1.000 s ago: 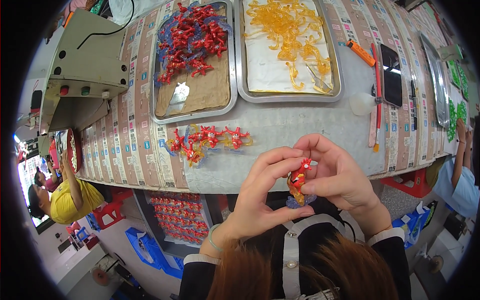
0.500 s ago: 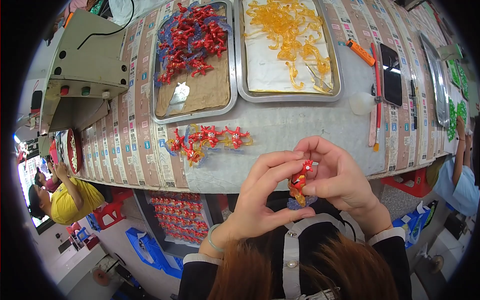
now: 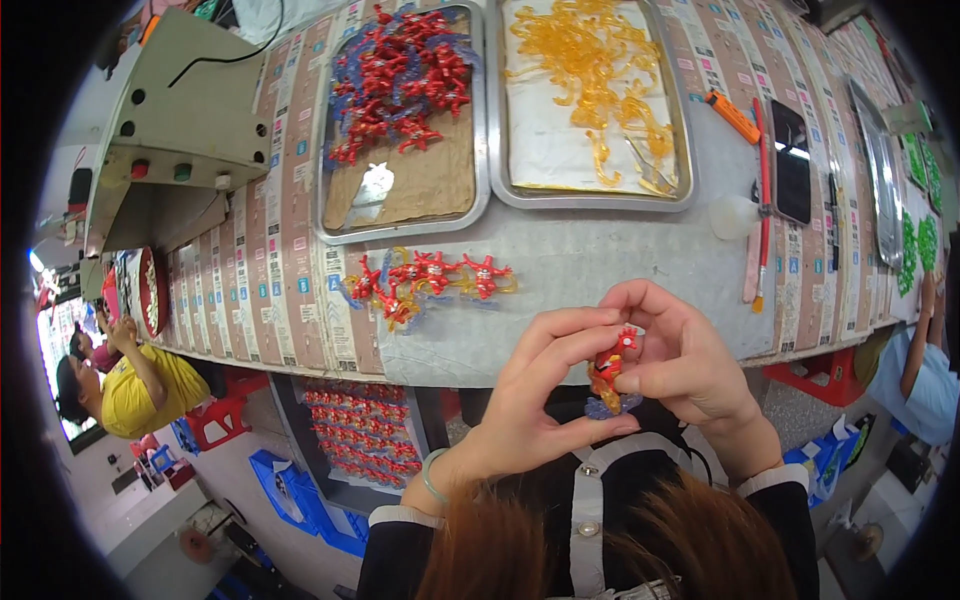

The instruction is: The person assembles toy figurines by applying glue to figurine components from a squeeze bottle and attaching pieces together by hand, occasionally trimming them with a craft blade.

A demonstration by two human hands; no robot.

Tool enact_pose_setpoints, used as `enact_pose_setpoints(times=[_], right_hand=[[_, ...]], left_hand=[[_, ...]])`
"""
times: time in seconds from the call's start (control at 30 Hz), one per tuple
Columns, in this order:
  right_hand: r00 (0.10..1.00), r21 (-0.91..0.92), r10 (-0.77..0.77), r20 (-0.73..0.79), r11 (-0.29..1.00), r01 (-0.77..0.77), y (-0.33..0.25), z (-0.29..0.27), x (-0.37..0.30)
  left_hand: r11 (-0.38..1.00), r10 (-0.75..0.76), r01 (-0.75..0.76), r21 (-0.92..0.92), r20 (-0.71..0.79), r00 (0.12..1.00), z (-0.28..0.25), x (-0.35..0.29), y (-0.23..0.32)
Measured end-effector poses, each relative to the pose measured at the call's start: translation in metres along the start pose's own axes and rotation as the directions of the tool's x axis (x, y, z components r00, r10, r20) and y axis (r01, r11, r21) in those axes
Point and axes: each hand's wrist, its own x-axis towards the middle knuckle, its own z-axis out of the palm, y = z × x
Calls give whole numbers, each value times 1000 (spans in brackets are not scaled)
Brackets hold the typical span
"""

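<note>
Both hands hold one small red figurine [image 3: 606, 368] with amber parts and a translucent blue base, just in front of the table edge. My left hand [image 3: 535, 395] wraps it from the left, thumb under the base. From the right, my right hand [image 3: 690, 370] pinches its body, thumb across the front; the fingers behind are partly hidden. Several finished-looking red figurines [image 3: 432, 272] with amber and blue parts lie on the table to the left. Behind them, a metal tray [image 3: 330, 225] bears a heap of red and blue figurines, and another tray [image 3: 600, 203] carries translucent amber pieces and tweezers [image 3: 640, 160].
An orange cutter [image 3: 733, 117], a red brush [image 3: 764, 220] and a black phone [image 3: 791, 165] lie at the right. A grey metal box [image 3: 175, 110] stands at far left. Below the table, a grey bin [image 3: 290, 400] holds rows of figurines. Co-workers sit at both sides.
The view has shifted slightly, moving the trays and table to the right in the picture. Both hands keep their hold on the figurine, which is tilted a little differently.
</note>
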Motion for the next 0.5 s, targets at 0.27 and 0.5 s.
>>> enact_pose_setpoints(times=[0.27, 0.5], right_hand=[[994, -13, 6, 109, 1000, -5, 10, -22, 33], [912, -901, -400, -88, 423, 98, 29, -33, 83]], left_hand=[[973, -107, 104, 207, 1, 994, -19, 2, -6], [818, -55, 244, 521, -352, 934, -112, 48, -51]])
